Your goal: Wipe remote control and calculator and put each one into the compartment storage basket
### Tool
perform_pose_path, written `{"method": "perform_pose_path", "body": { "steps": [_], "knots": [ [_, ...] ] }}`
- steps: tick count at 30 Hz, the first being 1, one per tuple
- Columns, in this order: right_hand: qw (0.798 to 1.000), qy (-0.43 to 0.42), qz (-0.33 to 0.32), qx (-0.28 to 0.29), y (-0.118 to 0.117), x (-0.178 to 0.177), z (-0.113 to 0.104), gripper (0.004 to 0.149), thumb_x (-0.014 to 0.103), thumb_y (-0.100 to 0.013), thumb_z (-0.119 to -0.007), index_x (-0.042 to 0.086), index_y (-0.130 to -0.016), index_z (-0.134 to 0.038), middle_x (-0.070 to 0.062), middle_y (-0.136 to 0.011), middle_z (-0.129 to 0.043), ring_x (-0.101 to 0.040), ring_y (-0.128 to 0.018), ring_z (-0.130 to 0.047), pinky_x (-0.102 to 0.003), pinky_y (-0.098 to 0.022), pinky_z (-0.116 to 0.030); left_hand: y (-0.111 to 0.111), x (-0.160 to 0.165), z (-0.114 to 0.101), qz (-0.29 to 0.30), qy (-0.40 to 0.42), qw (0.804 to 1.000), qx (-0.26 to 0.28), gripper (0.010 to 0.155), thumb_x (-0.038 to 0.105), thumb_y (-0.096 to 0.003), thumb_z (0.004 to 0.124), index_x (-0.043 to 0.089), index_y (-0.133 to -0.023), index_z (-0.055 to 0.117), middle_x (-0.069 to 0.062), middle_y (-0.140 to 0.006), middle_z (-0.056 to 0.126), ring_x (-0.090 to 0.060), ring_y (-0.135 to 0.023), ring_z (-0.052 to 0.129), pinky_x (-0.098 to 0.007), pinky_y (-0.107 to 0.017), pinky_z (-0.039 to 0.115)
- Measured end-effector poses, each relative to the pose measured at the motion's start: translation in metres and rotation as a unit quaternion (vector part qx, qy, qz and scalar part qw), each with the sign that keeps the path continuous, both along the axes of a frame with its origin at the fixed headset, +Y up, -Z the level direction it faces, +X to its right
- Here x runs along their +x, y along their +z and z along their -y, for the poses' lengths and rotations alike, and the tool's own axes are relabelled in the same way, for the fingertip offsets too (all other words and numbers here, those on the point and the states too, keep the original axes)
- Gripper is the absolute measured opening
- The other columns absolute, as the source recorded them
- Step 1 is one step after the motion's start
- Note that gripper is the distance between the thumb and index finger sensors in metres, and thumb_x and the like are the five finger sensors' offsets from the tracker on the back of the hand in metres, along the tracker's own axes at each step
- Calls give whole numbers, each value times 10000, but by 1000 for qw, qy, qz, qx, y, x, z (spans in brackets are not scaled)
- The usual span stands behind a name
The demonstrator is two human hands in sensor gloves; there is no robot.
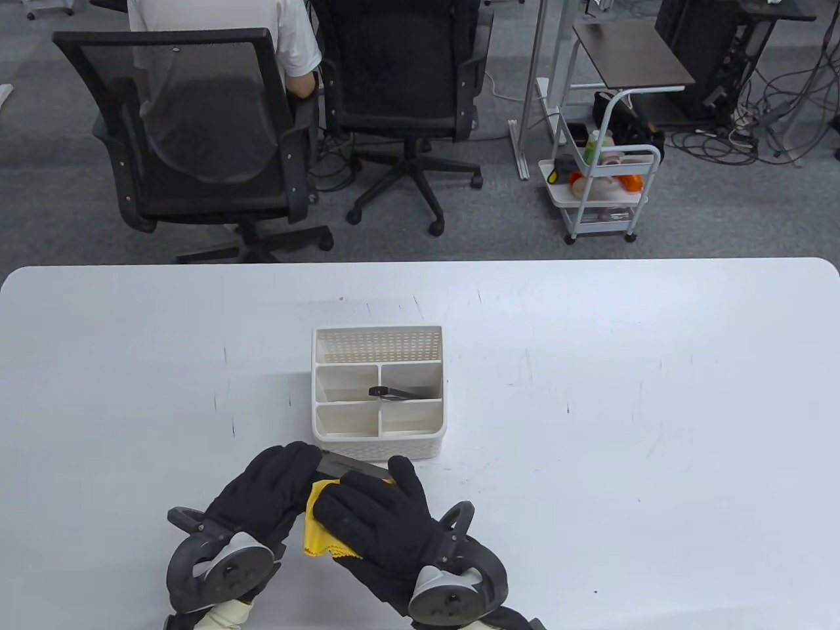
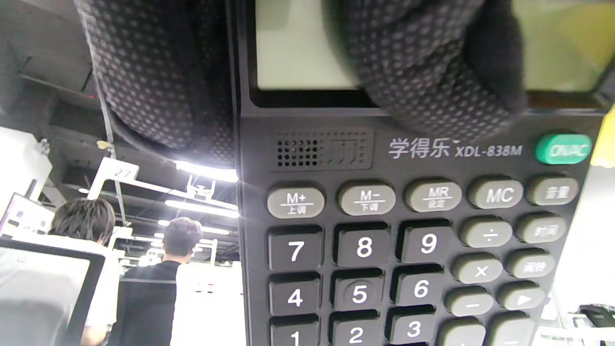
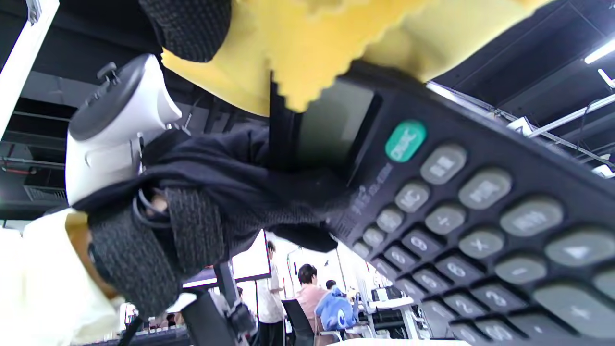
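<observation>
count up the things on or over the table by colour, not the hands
Black: 2, the calculator held by both hands and the remote control lying in the basket's middle-right compartment
White: 1, the compartment storage basket
Yellow: 1, the cloth under the right hand
Total: 4

Black dotted-grip gloves cover both hands (grey-white ringed trackers strapped on the backs), with cream sleeves.

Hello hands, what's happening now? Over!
Left hand grips calculator. Right hand presses yellow cloth on it. Remote already in basket. Nothing in the way.
</observation>
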State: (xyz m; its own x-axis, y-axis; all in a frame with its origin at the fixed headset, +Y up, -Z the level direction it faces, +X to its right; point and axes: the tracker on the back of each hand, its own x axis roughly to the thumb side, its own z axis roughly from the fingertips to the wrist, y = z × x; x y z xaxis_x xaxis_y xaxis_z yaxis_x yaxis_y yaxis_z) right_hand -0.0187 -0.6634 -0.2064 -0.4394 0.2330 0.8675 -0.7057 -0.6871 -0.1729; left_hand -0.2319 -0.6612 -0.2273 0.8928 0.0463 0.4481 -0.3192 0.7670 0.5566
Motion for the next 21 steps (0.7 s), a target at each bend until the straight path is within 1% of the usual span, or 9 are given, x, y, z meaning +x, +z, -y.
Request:
{"method": "perform_pose_path", "body": {
  "steps": [2,4,6,11,14,17,19,21],
  "knots": [
    [1000,15,-6,-8,1,-7,2,505,338,-592,-684,100,-1033,-742,-179,-1075,-781,-436,-982,-670,-801,-608,-415,1,5,0,10,1,1000,-5,555,439,-335,943,285,-864,867,5,-857,1005,-372,-665,1087,-441,-408,977],
    [1000,11,-4,0,2,-9,3,509,332,-589,-685,90,-1033,-739,-198,-1076,-769,-453,-978,-667,-802,-605,-417,1,5,0,10,6,1000,-12,562,442,-332,943,284,-865,862,9,-859,1003,-366,-669,1087,-436,-408,980],
    [1000,19,-8,0,1,-8,2,508,338,-591,-683,101,-1037,-736,-191,-1079,-770,-442,-982,-671,-801,-606,-420,-1,4,0,13,16,1000,-18,563,443,-329,947,290,-864,863,13,-860,1003,-369,-669,1085,-433,-408,978],
    [1000,-17,-9,-2,-3,4,1,498,341,-592,-680,106,-1026,-746,-171,-1062,-791,-429,-976,-678,-800,-609,-415,-6,-2,3,4,52,998,-40,554,440,-334,939,298,-864,864,11,-866,997,-378,-665,1082,-433,-406,977],
    [999,-46,-3,-3,-6,12,3,502,343,-593,-679,123,-1043,-722,-155,-1098,-754,-418,-1006,-649,-792,-612,-426,-8,-9,3,-9,84,995,-48,547,441,-340,932,298,-864,865,4,-867,996,-382,-659,1083,-425,-399,981],
    [997,-72,-1,-27,-11,16,8,536,345,-594,-681,157,-1092,-620,-126,-1160,-640,-402,-1032,-617,-767,-620,-462,-9,-17,2,-19,130,990,-54,543,445,-348,923,293,-866,864,-4,-866,995,-387,-653,1083,-420,-393,985],
    [994,-97,-2,-45,-14,19,10,546,343,-596,-680,156,-1100,-592,-124,-1163,-627,-400,-1035,-606,-760,-621,-467,-9,-21,1,-16,158,986,-57,538,446,-352,919,295,-866,863,-6,-866,993,-384,-651,1084,-416,-391,987],
    [991,-115,10,-64,-18,23,11,544,340,-595,-680,150,-1098,-600,-130,-1160,-633,-405,-1034,-601,-761,-620,-466,-7,-24,-2,-2,182,981,-59,537,447,-352,918,299,-865,864,-5,-866,994,-385,-648,1085,-413,-391,988]
  ]
}}
